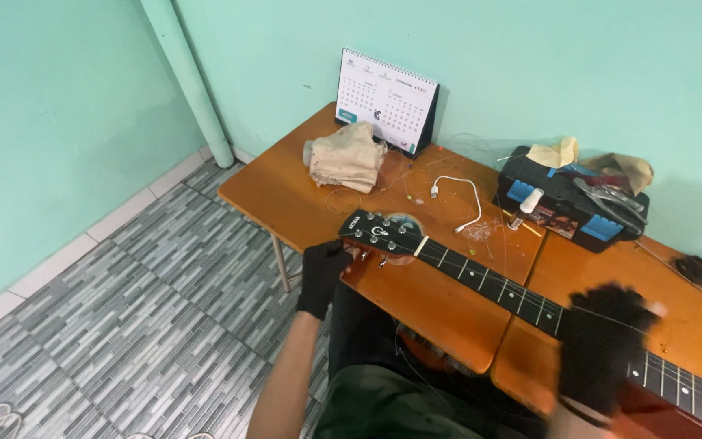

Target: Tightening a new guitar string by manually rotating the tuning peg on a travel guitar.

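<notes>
— Guitar (481,280) placement?
— Flat across the wooden tables (302,191), headstock (379,233) pointing left.
— And the hands?
— Left hand (323,276), black-gloved, fingers curled onto a tuning peg at the headstock's near edge. Right hand (603,345), also gloved, rests over the neck; blurred, so I cannot tell its grip.
— Around it?
— White cable (461,199), folded cloth (347,158), desk calendar (385,102), black toolbox (570,203) behind.

Black gloves cover the left hand (323,276) and right hand (603,349); forearms bare, dark olive clothing below.
</notes>
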